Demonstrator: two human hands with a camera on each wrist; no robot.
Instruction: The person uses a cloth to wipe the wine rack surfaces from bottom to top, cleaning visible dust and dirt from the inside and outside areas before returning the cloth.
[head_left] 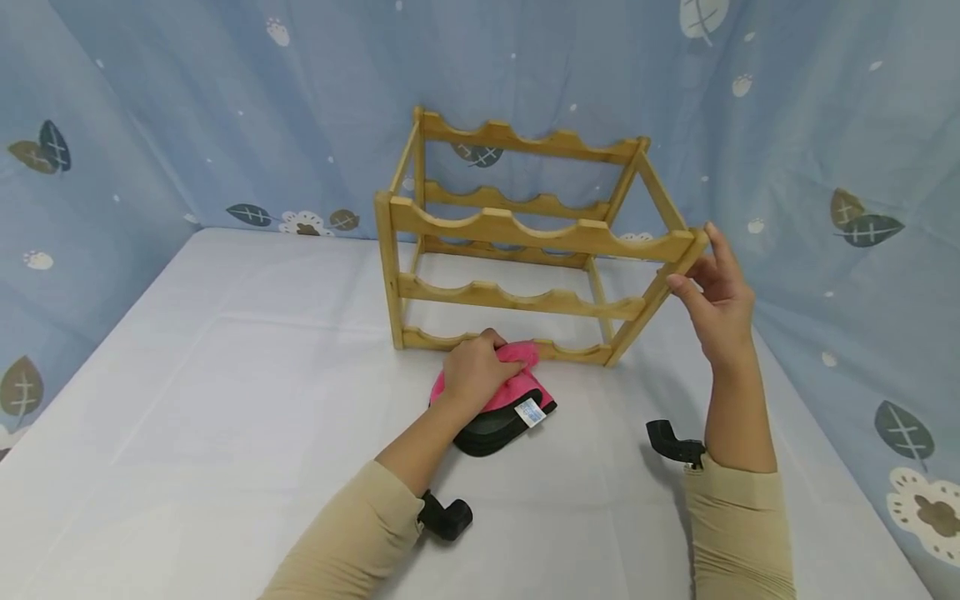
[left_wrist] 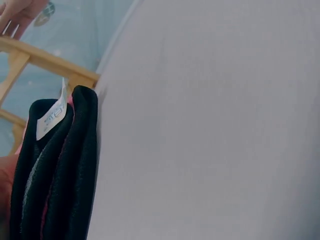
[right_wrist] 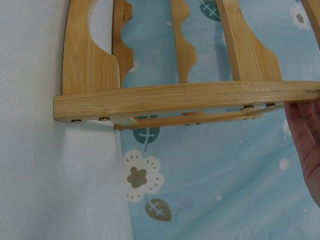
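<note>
A light wooden rack [head_left: 495,225] with scalloped rails stands on the white tabletop. My right hand [head_left: 720,308] holds its upper front right corner, thumb on the near side and fingers behind. In the right wrist view, part of that hand [right_wrist: 307,145] shows at the rack's side post [right_wrist: 165,99]. My left hand [head_left: 472,375] grips a folded pink and black cloth [head_left: 510,396] in front of the rack's bottom front rail [head_left: 573,352]. A white label [head_left: 529,412] hangs from the cloth. The left wrist view shows the cloth's black folded edges [left_wrist: 60,170].
A white sheet covers the table [head_left: 225,417]. Behind and beside it hangs a blue curtain [head_left: 300,108] with leaf and flower prints. A black camera mount [head_left: 446,518] is on the left wrist, another black mount [head_left: 675,443] on the right.
</note>
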